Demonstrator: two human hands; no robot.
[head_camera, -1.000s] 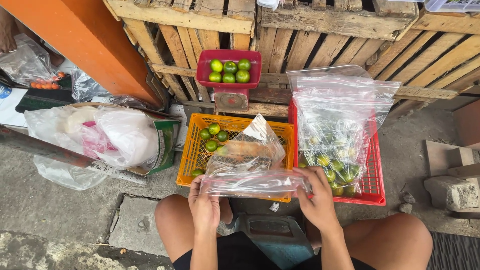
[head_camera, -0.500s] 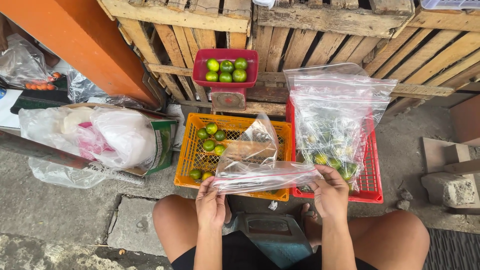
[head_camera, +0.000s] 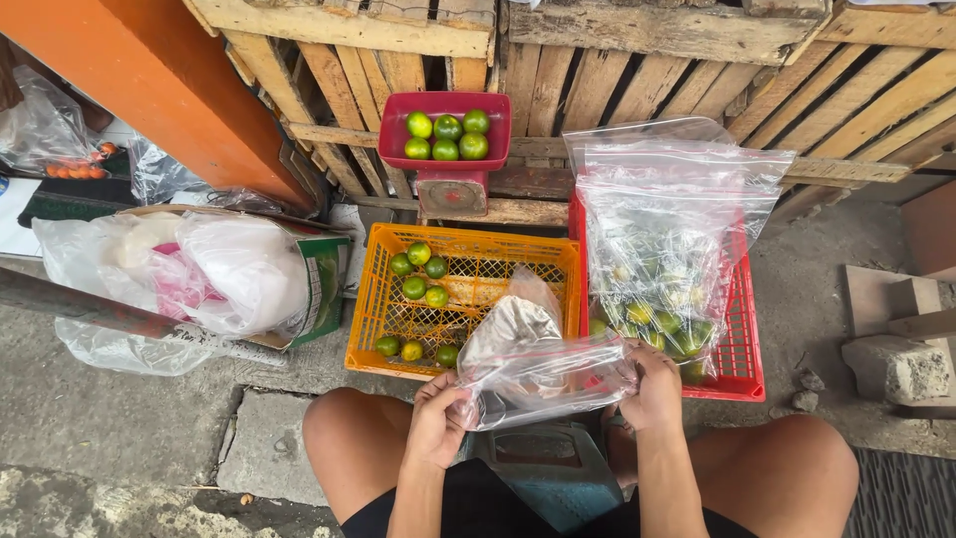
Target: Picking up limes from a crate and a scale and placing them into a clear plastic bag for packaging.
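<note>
My left hand [head_camera: 436, 423] and my right hand [head_camera: 652, 387] each pinch one end of a small clear plastic bag [head_camera: 533, 369], stretched between them above my knees. The bag looks empty. Just beyond it stands an orange plastic crate [head_camera: 373, 299] with several green limes [head_camera: 418, 274] in it. To its right a red crate [head_camera: 742, 349] holds a big clear plastic bag [head_camera: 662, 229] with limes at its bottom. Behind the crates a red scale tray [head_camera: 393, 130] carries several limes [head_camera: 446, 135].
Wooden pallets [head_camera: 617, 60] form the back wall. An orange post [head_camera: 169, 90] rises at upper left. White and clear plastic bags over a cardboard box [head_camera: 189, 269] lie at left. Concrete blocks [head_camera: 901, 364] sit at right. A blue stool [head_camera: 548, 473] shows between my legs.
Both hands have drawn back toward my knees with the small bag, and the bag has been pulled flatter and lower, away from the orange crate.
</note>
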